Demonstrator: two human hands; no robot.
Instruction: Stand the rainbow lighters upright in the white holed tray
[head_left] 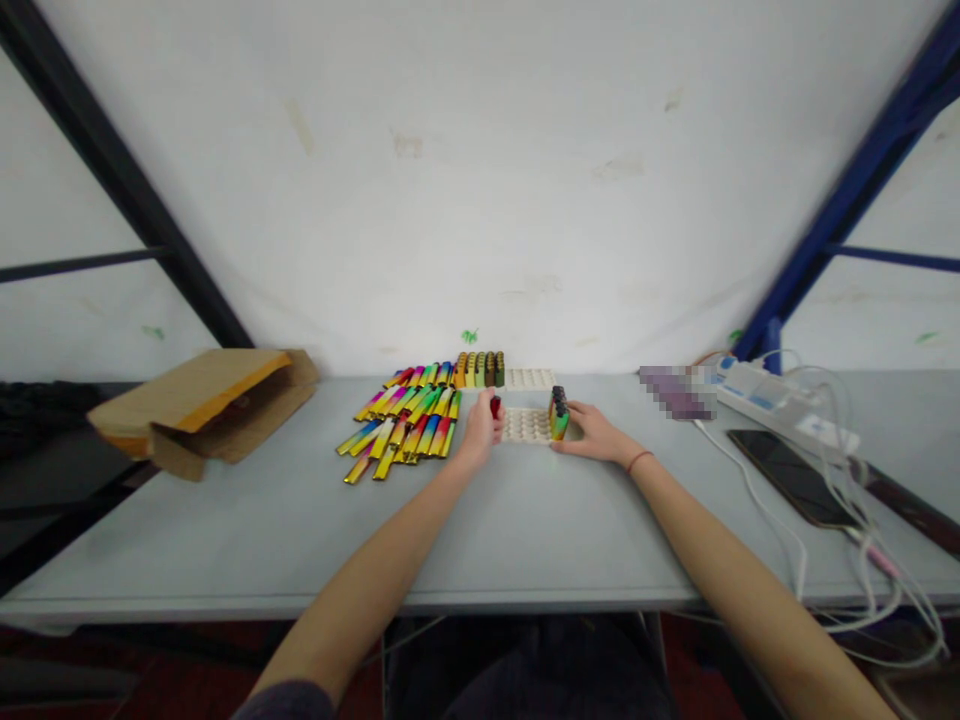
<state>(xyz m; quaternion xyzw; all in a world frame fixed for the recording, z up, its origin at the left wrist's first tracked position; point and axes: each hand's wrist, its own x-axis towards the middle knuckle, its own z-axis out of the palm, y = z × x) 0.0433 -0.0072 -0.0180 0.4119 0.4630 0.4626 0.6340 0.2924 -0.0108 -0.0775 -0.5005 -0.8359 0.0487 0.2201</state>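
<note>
Red piece sits in curled left fingers; right fingers spread half-open beside upright multicoloured pieces.

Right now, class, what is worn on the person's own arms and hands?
The left hand and right hand are ungloved. A thin reddish band circles the right wrist; a dark sleeve shows high on the left arm.

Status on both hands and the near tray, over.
Left hand: holding red piece. Right hand: at standing row, near tray's right end. Loose pieces: spread left of tray.
</note>
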